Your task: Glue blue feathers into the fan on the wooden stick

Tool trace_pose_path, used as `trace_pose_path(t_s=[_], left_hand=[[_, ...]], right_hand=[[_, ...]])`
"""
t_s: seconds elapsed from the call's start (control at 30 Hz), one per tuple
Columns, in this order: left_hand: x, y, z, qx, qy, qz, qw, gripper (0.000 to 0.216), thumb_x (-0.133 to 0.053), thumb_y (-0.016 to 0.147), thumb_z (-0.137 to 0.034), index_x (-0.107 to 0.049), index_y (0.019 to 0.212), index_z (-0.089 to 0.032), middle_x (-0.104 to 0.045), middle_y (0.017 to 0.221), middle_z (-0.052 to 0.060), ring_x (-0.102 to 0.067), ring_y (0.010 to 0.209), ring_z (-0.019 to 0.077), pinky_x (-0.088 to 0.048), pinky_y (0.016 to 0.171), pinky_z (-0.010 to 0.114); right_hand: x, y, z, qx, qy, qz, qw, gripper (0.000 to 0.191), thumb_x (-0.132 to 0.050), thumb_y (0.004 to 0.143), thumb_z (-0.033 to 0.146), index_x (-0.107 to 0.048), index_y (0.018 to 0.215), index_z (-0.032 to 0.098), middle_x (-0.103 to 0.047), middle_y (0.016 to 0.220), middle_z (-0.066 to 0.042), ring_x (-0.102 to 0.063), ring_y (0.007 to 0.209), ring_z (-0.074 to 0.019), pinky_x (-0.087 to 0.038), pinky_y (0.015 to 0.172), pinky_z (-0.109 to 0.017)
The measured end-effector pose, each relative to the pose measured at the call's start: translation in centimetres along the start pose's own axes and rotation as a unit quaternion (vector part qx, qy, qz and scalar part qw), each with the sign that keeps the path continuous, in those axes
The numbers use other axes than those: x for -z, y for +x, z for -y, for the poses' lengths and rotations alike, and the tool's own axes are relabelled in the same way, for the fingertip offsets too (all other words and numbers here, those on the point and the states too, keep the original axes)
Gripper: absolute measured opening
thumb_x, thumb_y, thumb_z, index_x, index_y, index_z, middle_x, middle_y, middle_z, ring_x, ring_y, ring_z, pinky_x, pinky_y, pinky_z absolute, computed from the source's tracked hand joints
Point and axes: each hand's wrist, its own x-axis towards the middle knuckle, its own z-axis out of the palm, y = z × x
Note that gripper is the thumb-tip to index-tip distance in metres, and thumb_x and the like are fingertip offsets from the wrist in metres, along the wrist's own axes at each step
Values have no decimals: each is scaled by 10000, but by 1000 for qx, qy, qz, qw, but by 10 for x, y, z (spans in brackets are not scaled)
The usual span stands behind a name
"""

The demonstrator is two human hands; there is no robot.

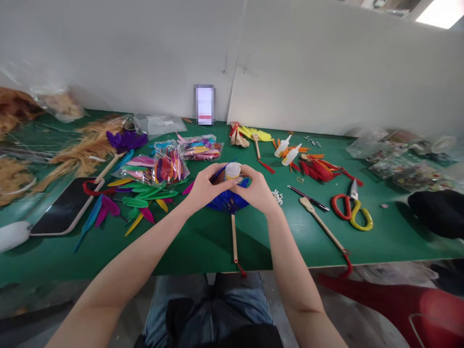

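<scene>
Both of my hands close round a small jar with a whitish lid [232,170] at the middle of the table. My left hand [206,186] grips its left side, with the thumb across the front. From the right, my right hand [256,187] holds it too. Beneath them lies a blue feather fan [228,205], its upper part partly covered by my hands. The fan's wooden handle [234,237] points toward me and ends in a red cord [242,272]. Small white pieces [277,196] lie in a pile just right of my right hand.
Loose coloured feathers [145,193] and bagged feathers [170,164] spread at left, beside a phone [65,207]. At right lie a pen [308,198], a wooden stick [322,224], scissors [351,208] and glue bottles [291,154]. A screen [205,104] leans against the back panel.
</scene>
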Motion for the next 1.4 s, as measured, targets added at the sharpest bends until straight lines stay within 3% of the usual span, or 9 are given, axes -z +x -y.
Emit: trace_pose_path(t_s=[0.2, 0.4, 0.53, 0.73, 0.87, 1.0, 1.2, 1.4], left_hand=[[6, 17, 10, 9, -87, 14, 996, 401, -703, 719, -425, -650, 993, -137, -646, 899, 48, -576, 822, 183, -451, 751, 302], [8, 33, -13, -33, 0, 23, 999, 383, -743, 676, -419, -638, 949, -171, -477, 920, 21, -428, 664, 95, -380, 573, 233], [1, 34, -23, -45, -6, 38, 998, 418, -767, 648, -408, -619, 959, -170, -406, 948, 18, -383, 634, 79, -366, 559, 242], [-9, 22, -35, -13, 5, 79, 997, 363, -751, 672, -374, -606, 935, -171, -438, 942, 18, -408, 662, 92, -364, 574, 244], [-11, 15, -33, 22, -5, 141, 990, 331, -727, 700, -393, -617, 923, -173, -524, 920, 12, -449, 653, 93, -370, 582, 241], [-14, 9, -25, -3, 21, 186, 982, 295, -723, 692, -422, -639, 826, -173, -567, 893, 0, -500, 699, 113, -386, 612, 237], [-19, -5, -19, -7, 53, 265, 963, 351, -650, 764, -461, -663, 885, -132, -603, 708, -10, -533, 651, 132, -387, 563, 221], [-22, -17, -11, -35, 0, 256, 966, 376, -566, 853, -403, -635, 1116, -144, -694, 1010, 49, -626, 929, 196, -469, 785, 243]], right_hand=[[4, 10, 5, -6, -42, -16, 999, 281, -672, 751, 275, -645, 1021, 199, -706, 999, -38, -636, 968, -234, -486, 856, -366], [16, 17, 13, 8, -50, -43, 998, 241, -672, 746, 272, -654, 965, 172, -714, 940, -53, -654, 905, -234, -500, 822, -370], [19, 7, 14, -12, -9, -55, 998, 266, -661, 747, 257, -627, 999, 179, -705, 977, -63, -651, 929, -231, -494, 842, -377], [24, -14, 16, -56, 24, -73, 995, 253, -660, 703, 186, -613, 952, 176, -704, 941, -57, -654, 902, -218, -500, 810, -349], [24, -28, 17, -74, 31, -69, 994, 302, -641, 670, 143, -626, 970, 174, -712, 932, -52, -660, 895, -221, -500, 805, -347], [21, -42, 10, -98, 43, -60, 992, 273, -655, 678, 178, -633, 950, 169, -719, 910, -53, -668, 876, -232, -503, 782, -339], [14, -62, -2, -83, -26, -58, 995, 180, -651, 734, 243, -626, 903, 186, -705, 825, -42, -654, 788, -231, -494, 709, -329], [6, -69, -5, -56, -117, -65, 989, 140, -585, 787, 246, -590, 912, 183, -629, 795, -64, -594, 760, -229, -478, 680, -340]])
